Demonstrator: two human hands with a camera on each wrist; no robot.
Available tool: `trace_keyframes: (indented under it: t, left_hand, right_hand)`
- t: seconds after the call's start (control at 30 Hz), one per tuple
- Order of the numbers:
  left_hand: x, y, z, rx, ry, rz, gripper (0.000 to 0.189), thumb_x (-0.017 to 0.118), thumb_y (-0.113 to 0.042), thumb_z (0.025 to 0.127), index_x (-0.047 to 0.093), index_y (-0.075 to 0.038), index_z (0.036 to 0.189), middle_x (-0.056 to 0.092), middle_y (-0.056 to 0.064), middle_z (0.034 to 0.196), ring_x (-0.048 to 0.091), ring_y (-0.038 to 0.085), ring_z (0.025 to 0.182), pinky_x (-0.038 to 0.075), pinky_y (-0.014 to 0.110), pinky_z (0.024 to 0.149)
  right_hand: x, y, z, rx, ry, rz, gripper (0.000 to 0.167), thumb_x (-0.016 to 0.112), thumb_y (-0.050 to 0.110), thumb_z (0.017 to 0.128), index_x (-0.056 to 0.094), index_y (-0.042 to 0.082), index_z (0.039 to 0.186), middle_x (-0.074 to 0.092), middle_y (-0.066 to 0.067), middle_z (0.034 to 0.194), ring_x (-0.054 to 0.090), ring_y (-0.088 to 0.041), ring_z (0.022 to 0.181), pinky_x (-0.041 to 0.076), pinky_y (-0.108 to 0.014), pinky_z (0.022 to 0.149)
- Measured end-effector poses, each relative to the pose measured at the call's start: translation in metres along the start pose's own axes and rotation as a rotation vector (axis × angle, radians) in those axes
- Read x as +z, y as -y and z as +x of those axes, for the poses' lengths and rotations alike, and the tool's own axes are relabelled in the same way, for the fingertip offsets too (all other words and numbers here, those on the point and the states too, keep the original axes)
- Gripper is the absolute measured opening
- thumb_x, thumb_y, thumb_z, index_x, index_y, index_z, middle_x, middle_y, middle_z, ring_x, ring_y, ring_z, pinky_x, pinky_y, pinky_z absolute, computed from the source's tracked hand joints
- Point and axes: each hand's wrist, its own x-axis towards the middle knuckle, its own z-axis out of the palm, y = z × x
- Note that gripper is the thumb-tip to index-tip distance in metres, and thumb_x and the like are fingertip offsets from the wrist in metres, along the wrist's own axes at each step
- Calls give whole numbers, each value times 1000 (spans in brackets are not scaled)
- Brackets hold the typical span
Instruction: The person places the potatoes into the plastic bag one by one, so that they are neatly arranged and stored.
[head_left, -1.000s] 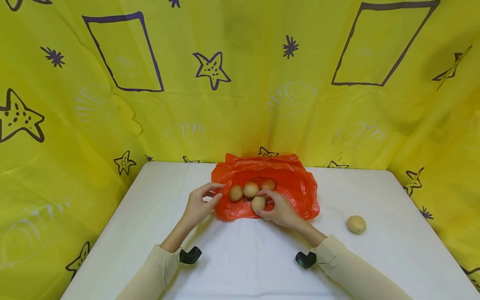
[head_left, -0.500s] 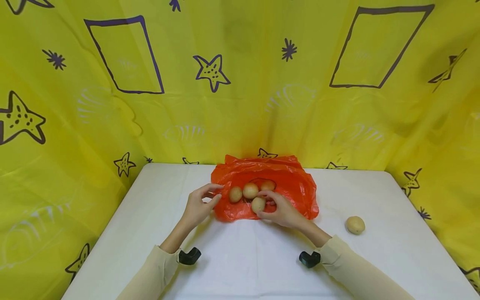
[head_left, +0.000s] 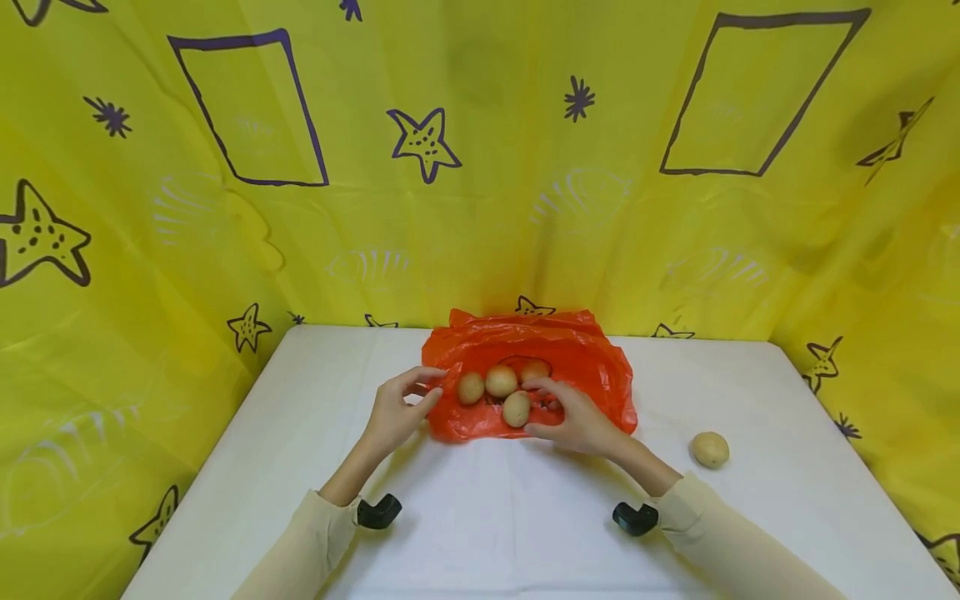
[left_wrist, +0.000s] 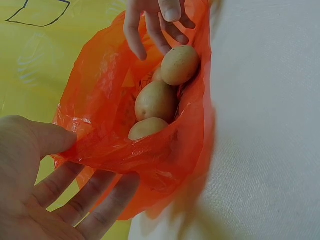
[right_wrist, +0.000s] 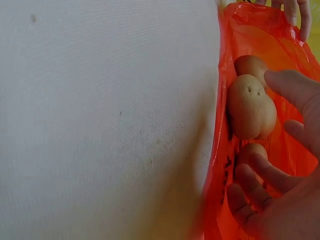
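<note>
A red plastic bag (head_left: 600,375) lies with its mouth facing me, several potatoes inside. My left hand (head_left: 397,408) holds the bag's left rim, thumb on the mouth side and fingers behind the film in the left wrist view. Just inside the front lip sits the nearest potato (head_left: 516,410). Beside it my right hand (head_left: 573,421) has its fingers spread and loosely bent, gripping nothing. Behind are a left potato (head_left: 471,388), a middle potato (head_left: 501,381) and a back potato (head_left: 535,370), the last partly hidden by the right fingers in the right wrist view.
One loose potato (head_left: 709,450) lies on the white table (head_left: 480,517) to the right of the bag. A yellow patterned curtain (head_left: 495,217) rises along the table's back and both sides. Each wrist carries a small black camera.
My right hand has let go of the nearest potato and drawn back slightly to the right, its fingers parting. That potato stays in the bag. My left hand has kept its place.
</note>
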Motion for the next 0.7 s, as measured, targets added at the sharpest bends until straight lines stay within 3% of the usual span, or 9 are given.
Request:
trace_keyframes:
  t: [0.07,0.2,0.7]
  left_hand:
    - [2,12,2,-4,3,-2,24,71,-2,95,74,-7,118,74,12,107,69,29,92,61,37,78]
    - [1,14,1,5,5,-5,23,71,-4,95,74,-9,117,74,9,107,69,26,91,60,30,76]
    - [3,15,1,36,-2,-19,22,72,-3,95,75,-8,116,74,10,105,70,27,89,60,31,77]
  right_hand:
    - [-1,-1,-1,-18,-10,-12,59,85,15,86,58,2,136,66,-15,127,64,-37,114,52,-55,97]
    - [-3,0,-4,-40,-38,-48,60,86,14,84,58,1,136,65,-17,127,64,-38,113,53,-56,96]
    - [-18,7,-16,-67,-32,-125,65,86,20,84,58,7,141,63,-11,135,60,-35,112,53,-54,92]
